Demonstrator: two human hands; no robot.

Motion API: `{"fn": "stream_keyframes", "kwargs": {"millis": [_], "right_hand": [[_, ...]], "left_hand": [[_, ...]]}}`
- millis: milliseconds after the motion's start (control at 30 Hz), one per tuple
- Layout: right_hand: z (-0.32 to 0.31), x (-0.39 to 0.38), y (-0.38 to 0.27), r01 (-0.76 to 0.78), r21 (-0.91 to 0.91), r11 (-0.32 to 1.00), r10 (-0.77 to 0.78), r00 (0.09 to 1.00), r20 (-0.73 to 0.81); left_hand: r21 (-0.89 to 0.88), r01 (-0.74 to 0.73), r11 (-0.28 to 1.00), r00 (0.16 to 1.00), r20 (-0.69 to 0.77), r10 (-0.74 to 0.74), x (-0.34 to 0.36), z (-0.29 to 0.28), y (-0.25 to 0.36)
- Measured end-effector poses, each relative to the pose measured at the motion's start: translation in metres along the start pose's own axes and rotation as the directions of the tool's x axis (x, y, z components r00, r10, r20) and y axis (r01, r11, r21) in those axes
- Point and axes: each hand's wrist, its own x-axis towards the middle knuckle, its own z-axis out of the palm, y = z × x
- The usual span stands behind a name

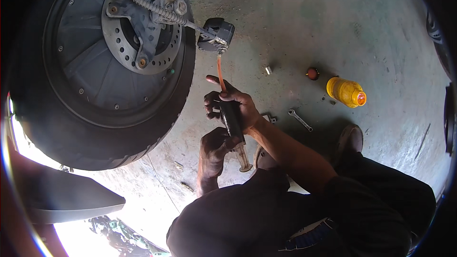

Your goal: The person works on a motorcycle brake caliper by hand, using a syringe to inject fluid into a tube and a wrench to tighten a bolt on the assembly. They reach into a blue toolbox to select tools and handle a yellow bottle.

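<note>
A large syringe point(231, 120) with a dark barrel and a translucent lower end is held between my hands at the middle. My right hand point(235, 104) is closed on its upper barrel, one finger pointing out to the left. My left hand point(213, 145) grips its lower part. An orange-red tube point(220, 74) runs up from the syringe to a black brake caliper point(214, 38), which hangs on a grey ribbed hose point(157, 11) beside the wheel point(66, 123) and its drilled brake disc point(119, 52).
On the concrete floor point(309, 28) at the right lie a yellow bottle point(343, 90), a red-brown cap point(312, 73), a small silver cylinder point(268, 70) and a wrench point(300, 120). A dark panel point(76, 195) juts in at lower left. My shoes point(350, 140) are below my arms.
</note>
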Motion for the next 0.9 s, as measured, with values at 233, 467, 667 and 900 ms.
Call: {"fn": "stream_keyframes", "kwargs": {"millis": [233, 467, 667, 900], "right_hand": [[-0.007, -0.014, -0.017, 0.078, -0.378, 0.922, -0.181, 0.952, -0.245], [-0.005, -0.053, -0.109, -0.239, -0.506, -0.829, -0.407, 0.878, 0.252], [0.001, -0.072, -0.141, -0.579, -0.308, -0.755, -0.535, 0.815, -0.221], [-0.035, -0.072, -0.144, -0.418, -0.032, -0.908, -0.390, 0.870, -0.302]], "left_hand": [[0.030, -0.101, 0.994, 0.994, -0.033, 0.102, 0.007, -0.005, -0.019], [0.047, -0.137, 0.989, 0.990, -0.031, 0.139, 0.011, -0.007, -0.015], [0.016, -0.144, 0.989, 0.989, -0.016, 0.145, 0.017, -0.012, -0.022], [-0.023, -0.117, 0.993, 0.993, -0.006, 0.116, 0.017, -0.006, -0.017]]}}
